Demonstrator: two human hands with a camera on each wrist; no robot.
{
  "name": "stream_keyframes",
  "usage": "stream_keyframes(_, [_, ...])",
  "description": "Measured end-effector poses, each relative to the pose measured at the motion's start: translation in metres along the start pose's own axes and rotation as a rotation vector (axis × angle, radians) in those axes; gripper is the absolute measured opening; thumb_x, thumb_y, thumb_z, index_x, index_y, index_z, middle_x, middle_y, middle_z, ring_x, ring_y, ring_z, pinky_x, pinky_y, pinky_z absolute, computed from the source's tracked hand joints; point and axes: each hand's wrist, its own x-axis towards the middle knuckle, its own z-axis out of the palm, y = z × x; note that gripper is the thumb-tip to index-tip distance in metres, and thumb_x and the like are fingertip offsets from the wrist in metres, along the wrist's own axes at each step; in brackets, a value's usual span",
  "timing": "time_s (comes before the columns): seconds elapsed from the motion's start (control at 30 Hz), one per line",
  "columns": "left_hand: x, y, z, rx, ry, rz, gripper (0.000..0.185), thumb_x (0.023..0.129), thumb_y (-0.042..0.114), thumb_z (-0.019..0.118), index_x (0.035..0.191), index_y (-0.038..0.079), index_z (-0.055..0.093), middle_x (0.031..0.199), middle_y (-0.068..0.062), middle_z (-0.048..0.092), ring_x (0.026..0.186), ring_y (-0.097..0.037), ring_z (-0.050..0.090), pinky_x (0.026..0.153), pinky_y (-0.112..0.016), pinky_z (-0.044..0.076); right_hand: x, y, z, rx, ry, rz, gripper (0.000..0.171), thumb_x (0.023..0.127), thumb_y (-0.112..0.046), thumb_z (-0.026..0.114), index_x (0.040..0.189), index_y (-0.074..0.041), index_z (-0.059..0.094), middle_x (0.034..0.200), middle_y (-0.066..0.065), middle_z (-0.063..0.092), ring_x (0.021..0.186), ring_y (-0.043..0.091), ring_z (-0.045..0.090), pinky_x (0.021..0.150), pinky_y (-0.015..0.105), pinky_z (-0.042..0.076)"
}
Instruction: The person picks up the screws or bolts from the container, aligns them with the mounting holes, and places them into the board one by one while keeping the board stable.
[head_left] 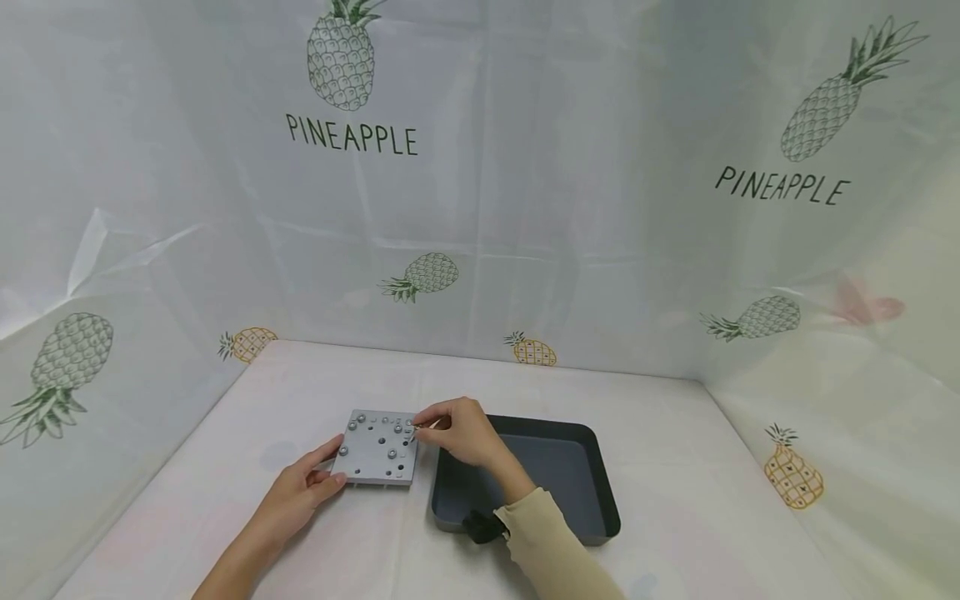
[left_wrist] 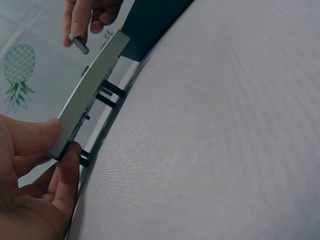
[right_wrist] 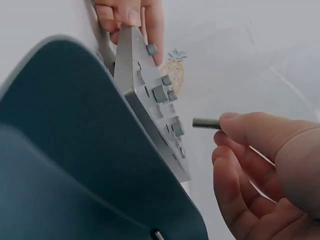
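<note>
A square grey metal plate (head_left: 366, 460) with holes carries several screws (right_wrist: 160, 93), whose heads stand out from its top face. Below it, screw shanks (left_wrist: 114, 89) project towards the table in the left wrist view. My left hand (head_left: 296, 492) grips the plate's left edge, thumb on one face and fingers under the other. Over the plate's right side, my right hand (head_left: 467, 433) pinches a threaded metal screw (right_wrist: 206, 123) between thumb and fingers. In the right wrist view the screw's end points at the plate, with a gap between them.
A dark grey tray (head_left: 592, 462) stands just right of the plate, under my right forearm. One small metal piece (right_wrist: 158, 235) lies inside the tray. A white cloth (head_left: 675, 500) covers the table, and pineapple-printed sheets (head_left: 555, 208) hang behind and at both sides.
</note>
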Motion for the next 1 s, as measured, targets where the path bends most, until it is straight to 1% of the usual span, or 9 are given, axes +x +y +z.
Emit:
stream_keyframes(0.27, [0.000,0.001,0.000,0.017,0.004,0.013,0.074,0.101,0.028,0.074,0.165,0.018,0.040,0.143,-0.011,0.058,0.116,-0.022,0.051,0.095,-0.033,0.042,0.003,-0.002,0.008,0.007,0.027,-0.015,0.017,0.096,-0.012,0.079,0.112,-0.010,0.084,0.102,-0.001,0.079,0.076,0.005,0.066,0.066,0.021,0.051])
stream_keyframes(0.37, [0.000,0.002,0.000,0.022,0.006,0.014,0.073,0.101,0.027,0.074,0.165,0.018,0.040,0.144,-0.012,0.057,0.117,-0.023,0.051,0.096,-0.035,0.041,0.003,-0.004,0.011,0.010,0.039,-0.001,0.016,0.096,-0.011,0.079,0.112,-0.011,0.084,0.102,-0.001,0.079,0.075,0.003,0.065,0.064,0.021,0.050])
stream_keyframes(0.57, [-0.001,0.002,0.000,0.013,0.003,0.008,0.074,0.101,0.027,0.074,0.166,0.019,0.039,0.152,-0.015,0.053,0.121,-0.025,0.050,0.102,-0.042,0.040,0.003,-0.005,0.017,0.013,0.064,0.018,0.015,0.095,-0.012,0.081,0.110,-0.013,0.084,0.099,-0.004,0.078,0.074,0.004,0.064,0.061,0.021,0.050])
stream_keyframes(0.77, [-0.001,0.001,-0.001,0.007,-0.003,0.005,0.074,0.101,0.026,0.074,0.166,0.019,0.039,0.150,-0.014,0.052,0.122,-0.026,0.048,0.101,-0.041,0.039,0.004,-0.005,0.022,0.013,0.077,0.033,0.015,0.095,-0.012,0.081,0.110,-0.013,0.085,0.101,-0.005,0.078,0.078,0.006,0.066,0.062,0.021,0.050])
stream_keyframes(1.0, [0.000,0.001,0.000,0.009,-0.003,0.005,0.074,0.101,0.027,0.073,0.166,0.019,0.039,0.152,-0.015,0.054,0.122,-0.025,0.051,0.104,-0.043,0.040,0.002,-0.005,0.023,0.017,0.081,0.030,0.015,0.095,-0.010,0.080,0.110,-0.012,0.084,0.102,-0.002,0.079,0.081,0.009,0.067,0.062,0.022,0.051])
